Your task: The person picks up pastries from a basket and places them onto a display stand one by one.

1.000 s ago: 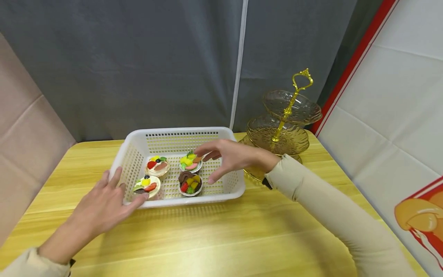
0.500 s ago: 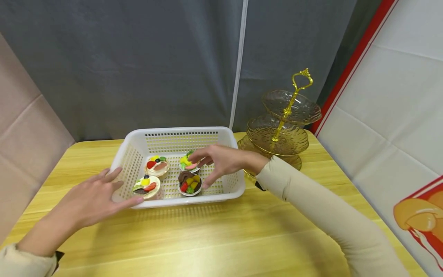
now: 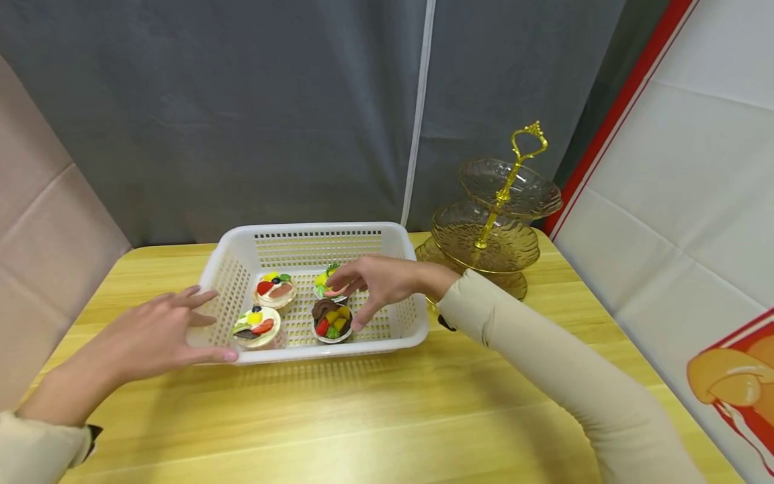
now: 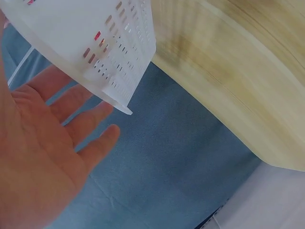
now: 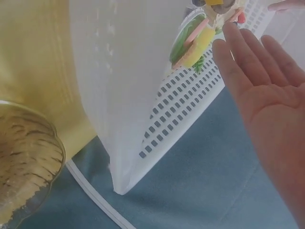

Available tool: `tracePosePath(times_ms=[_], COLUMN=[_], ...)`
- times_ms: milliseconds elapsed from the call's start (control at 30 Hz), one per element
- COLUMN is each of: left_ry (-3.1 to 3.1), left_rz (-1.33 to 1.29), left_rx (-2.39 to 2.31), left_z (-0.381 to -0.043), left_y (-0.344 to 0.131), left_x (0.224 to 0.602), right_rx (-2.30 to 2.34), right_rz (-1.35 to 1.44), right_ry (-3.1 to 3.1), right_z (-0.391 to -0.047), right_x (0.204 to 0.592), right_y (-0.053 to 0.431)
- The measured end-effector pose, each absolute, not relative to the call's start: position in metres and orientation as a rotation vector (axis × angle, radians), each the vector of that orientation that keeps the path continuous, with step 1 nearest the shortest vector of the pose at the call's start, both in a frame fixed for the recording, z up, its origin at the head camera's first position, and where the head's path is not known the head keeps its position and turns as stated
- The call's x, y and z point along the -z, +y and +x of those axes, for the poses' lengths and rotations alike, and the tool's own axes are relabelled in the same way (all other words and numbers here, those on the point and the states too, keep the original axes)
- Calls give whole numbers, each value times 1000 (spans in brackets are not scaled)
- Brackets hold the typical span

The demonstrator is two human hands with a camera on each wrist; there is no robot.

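A white plastic basket point(image 3: 326, 228) holds several fruit-topped cupcakes. My right hand point(image 3: 387, 282) hangs over its right half, palm down with fingers spread from the thumb. Those fingertips overlap the yellow-fruit cupcake point(image 3: 321, 283) at the back, and the thumb tip lies by the right edge of the chocolate cupcake point(image 3: 333, 324). In the right wrist view this hand point(image 5: 267, 90) has nearly straight fingers with nothing between them. My left hand point(image 3: 148, 336) is spread at the basket's front left corner, thumb along the front rim. Two cream cupcakes point(image 3: 275, 290) sit on the basket's left side.
A three-tier amber glass stand point(image 3: 484, 254) with a gold handle point(image 3: 529, 141) is right of the basket, at the back of the wooden table point(image 3: 363, 417). A grey curtain point(image 3: 272, 121) hangs behind. White printed cloth point(image 3: 695, 222) covers the right side.
My right hand has moved left and slightly down, closer over the two right-hand cupcakes. My left hand has shifted a little left, its fingers drawing back from the basket. Basket and cupcakes stay put.
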State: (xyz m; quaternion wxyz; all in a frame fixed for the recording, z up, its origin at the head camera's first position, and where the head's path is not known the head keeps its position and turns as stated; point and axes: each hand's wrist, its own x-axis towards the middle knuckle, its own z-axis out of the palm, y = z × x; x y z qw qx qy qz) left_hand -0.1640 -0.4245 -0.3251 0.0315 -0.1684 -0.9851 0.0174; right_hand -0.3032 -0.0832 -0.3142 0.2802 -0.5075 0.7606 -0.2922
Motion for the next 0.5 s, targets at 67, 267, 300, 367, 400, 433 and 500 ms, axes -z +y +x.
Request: tracePosePath(times_ms=[67,267,300,367,400,433,500], left_ry=[-3047,-3060,-3062,-3070,-3073,-3076,-3079], left_rz=[-502,-467,-461,-447,-443,-437,-431], left_rx=[-48,-28,-25,-20,-19,-17,-13], left_z=[-165,-165,-165,-165,-165,-165,-165], left_y=[-424,-423,-423,-423,-423,-422,-423], left_x=[325,324,324,324,324,324,324], right_rx=[793,829,826,815,810,805,802], right_rz=[-1354,-1320,-1312,-1294,-1285,-1276,-1262], right_ry=[2019,1978,1980,1984,1982,1982,1977], right_z=[-304,-306,-306,-307,-307,-307,-308], right_x=[315,321,322,323,323,324,326], right_y=[-86,-92,-93,-94,-94,-94,-95])
